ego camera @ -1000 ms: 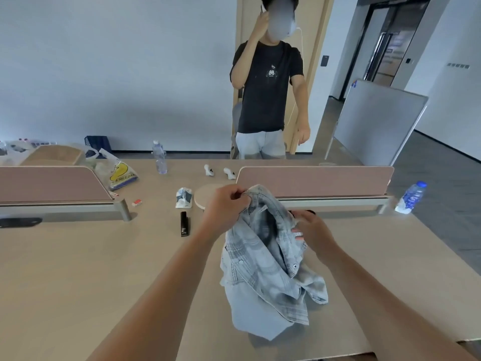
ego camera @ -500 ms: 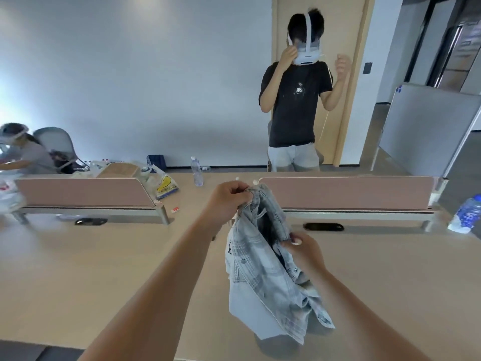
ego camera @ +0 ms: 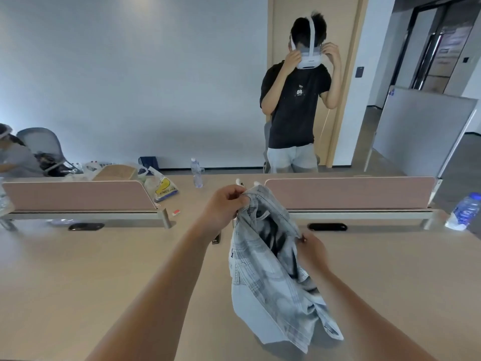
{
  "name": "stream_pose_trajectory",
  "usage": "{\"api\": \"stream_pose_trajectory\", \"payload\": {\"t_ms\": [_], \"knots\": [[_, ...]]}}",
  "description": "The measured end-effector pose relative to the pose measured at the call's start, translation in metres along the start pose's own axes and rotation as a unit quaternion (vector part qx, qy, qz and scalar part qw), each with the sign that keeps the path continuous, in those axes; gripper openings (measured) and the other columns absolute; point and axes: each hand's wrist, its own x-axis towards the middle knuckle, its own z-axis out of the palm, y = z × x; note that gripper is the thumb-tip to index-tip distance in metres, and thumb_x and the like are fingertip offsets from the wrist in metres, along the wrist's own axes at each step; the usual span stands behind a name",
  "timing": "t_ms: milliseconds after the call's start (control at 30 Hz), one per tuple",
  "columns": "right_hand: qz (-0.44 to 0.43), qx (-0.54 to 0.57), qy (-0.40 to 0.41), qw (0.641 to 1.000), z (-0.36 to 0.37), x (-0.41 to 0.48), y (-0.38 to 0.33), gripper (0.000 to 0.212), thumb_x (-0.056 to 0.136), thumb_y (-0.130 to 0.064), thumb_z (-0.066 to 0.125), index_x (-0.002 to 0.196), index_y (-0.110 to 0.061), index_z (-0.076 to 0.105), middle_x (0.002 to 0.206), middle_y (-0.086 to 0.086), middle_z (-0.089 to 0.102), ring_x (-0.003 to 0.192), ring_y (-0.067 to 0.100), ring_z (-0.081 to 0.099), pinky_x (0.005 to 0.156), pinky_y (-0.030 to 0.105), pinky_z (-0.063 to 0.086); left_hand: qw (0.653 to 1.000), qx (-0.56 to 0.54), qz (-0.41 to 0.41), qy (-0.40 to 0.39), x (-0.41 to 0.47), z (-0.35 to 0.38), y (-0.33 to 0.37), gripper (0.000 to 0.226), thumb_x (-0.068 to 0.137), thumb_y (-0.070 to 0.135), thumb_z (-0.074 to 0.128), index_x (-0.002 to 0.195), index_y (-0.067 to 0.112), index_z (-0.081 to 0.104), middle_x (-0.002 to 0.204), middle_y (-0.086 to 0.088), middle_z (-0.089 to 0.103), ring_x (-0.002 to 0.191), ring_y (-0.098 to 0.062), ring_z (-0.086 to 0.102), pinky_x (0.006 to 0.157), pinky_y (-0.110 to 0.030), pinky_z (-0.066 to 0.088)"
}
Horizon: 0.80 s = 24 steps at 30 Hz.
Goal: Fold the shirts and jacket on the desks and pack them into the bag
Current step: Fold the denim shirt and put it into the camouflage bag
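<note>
Pale blue-grey plaid shirt (ego camera: 265,277) hangs in the air over the light wooden tabletop (ego camera: 104,282), held between both hands; the left hand (ego camera: 223,204) is raised highest, its grip clamped on the collar with fingers curled and thumb pressed against the fabric; the right hand (ego camera: 312,252) sits lower and to the right, its grip pinched together on the shirt's front edge; the garment opens between them, showing a dark inner lining, and its crumpled lower part drops toward the near edge of the tabletop.

Two pink divider panels (ego camera: 78,195) stand across the middle of the tabletop; a clear plastic water bottle (ego camera: 197,173) stands upright beyond them, and a second bottle with a blue cap (ego camera: 463,212) stands at the far right; a plastic bag printed in yellow (ego camera: 162,187) lies beside the left panel, with a small red-and-white item (ego camera: 176,212) near it; black oval cable slots (ego camera: 327,226) sit in front of the panels.

Behind the tabletop a person in a black T-shirt (ego camera: 295,108) stands with both hands at a white headset; a seated person (ego camera: 13,157) is cut off at the left edge.

A small black object (ego camera: 216,239) is mostly hidden behind the left wrist; whether the shirt's hem touches the tabletop cannot be told.
</note>
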Motion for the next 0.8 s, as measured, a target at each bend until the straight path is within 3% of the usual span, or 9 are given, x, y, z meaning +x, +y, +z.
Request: {"api": "stream_pose_trajectory", "payload": {"t_ms": [100, 200, 267, 333, 467, 533, 667, 800], "knots": [[0.023, -0.017, 0.086, 0.996, -0.019, 0.008, -0.007, 0.021, 0.100, -0.022, 0.038, 0.082, -0.017, 0.048, 0.073, 0.007, 0.062, 0.067, 0.029, 0.063, 0.063, 0.039, 0.051, 1.000, -0.007, 0.002, -0.002, 0.012, -0.016, -0.020, 0.008, 0.092, 0.006, 0.064, 0.098, 0.011, 0.066, 0.084, -0.010, 0.063, 0.062, -0.014, 0.051, 0.059, -0.024, 0.042], [0.035, -0.016, 0.145, 0.989, -0.047, 0.015, -0.017, 0.015, 0.096, -0.026, 0.039, 0.087, -0.019, 0.049, 0.075, 0.008, 0.065, 0.067, 0.034, 0.067, 0.066, 0.045, 0.056, 0.997, 0.073, 0.009, 0.003, 0.026, -0.021, -0.044, 0.013, 0.089, 0.016, 0.069, 0.100, 0.020, 0.064, 0.094, -0.008, 0.071, 0.081, -0.026, 0.065, 0.076, -0.038, 0.055], [0.021, -0.024, 0.192, 0.981, -0.066, 0.015, -0.030, 0.014, 0.094, -0.025, 0.040, 0.090, -0.018, 0.051, 0.078, 0.007, 0.064, 0.070, 0.034, 0.064, 0.067, 0.043, 0.054, 0.992, 0.129, 0.008, 0.009, 0.034, -0.018, -0.055, 0.011, 0.090, 0.018, 0.069, 0.096, 0.022, 0.061, 0.090, -0.007, 0.068, 0.075, -0.024, 0.062, 0.069, -0.037, 0.054], [0.001, -0.039, 0.222, 0.974, -0.082, 0.011, -0.045, 0.014, 0.095, -0.021, 0.040, 0.089, -0.014, 0.051, 0.077, 0.007, 0.061, 0.072, 0.033, 0.057, 0.062, 0.039, 0.045, 0.985, 0.170, 0.006, 0.020, 0.041, -0.013, -0.061, 0.013, 0.091, 0.016, 0.067, 0.086, 0.022, 0.058, 0.084, -0.003, 0.063, 0.066, -0.016, 0.054, 0.057, -0.027, 0.045], [-0.016, -0.068, 0.255, 0.964, -0.102, 0.004, -0.066, 0.015, 0.098, -0.022, 0.039, 0.094, -0.015, 0.052, 0.076, 0.002, 0.057, 0.069, 0.027, 0.051, 0.058, 0.035, 0.035, 0.953, 0.302, -0.006, 0.029, 0.046, -0.008, -0.065, 0.018, 0.093, 0.025, 0.063, 0.085, 0.010, 0.060, 0.085, -0.010, 0.062, 0.074, -0.022, 0.055, 0.057, -0.026, 0.038], [-0.028, -0.076, 0.259, 0.962, -0.111, 0.002, -0.075, 0.015, 0.098, -0.024, 0.039, 0.097, -0.017, 0.053, 0.077, -0.001, 0.058, 0.071, 0.026, 0.053, 0.056, 0.032, 0.033, 0.949, 0.313, 0.002, 0.022, 0.047, -0.007, -0.070, 0.024, 0.094, 0.029, 0.059, 0.086, 0.008, 0.056, 0.081, -0.010, 0.059, 0.072, -0.024, 0.053, 0.057, -0.029, 0.037], [-0.078, -0.120, 0.280, 0.949, -0.138, -0.005, -0.085, 0.014, 0.098, -0.026, 0.044, 0.092, -0.019, 0.054, 0.071, -0.004, 0.054, 0.070, 0.025, 0.053, 0.055, 0.032, 0.032, 0.937, 0.350, -0.007, -0.006, 0.039, -0.004, -0.070, 0.034, 0.101, 0.038, 0.049, 0.075, 0.016, 0.042, 0.070, -0.004, 0.050, 0.059, -0.020, 0.046, 0.054, -0.030, 0.036], [-0.088, -0.180, 0.270, 0.942, -0.164, -0.015, -0.082, 0.020, 0.100, -0.035, 0.049, 0.091, -0.018, 0.053, 0.067, -0.003, 0.049, 0.070, 0.027, 0.050, 0.054, 0.031, 0.027, 0.896, 0.443, -0.016, -0.001, 0.022, 0.008, -0.048, 0.040, 0.103, 0.046, 0.040, 0.073, 0.019, 0.042, 0.073, -0.002, 0.053, 0.059, -0.017, 0.049, 0.055, -0.030, 0.038]]}}
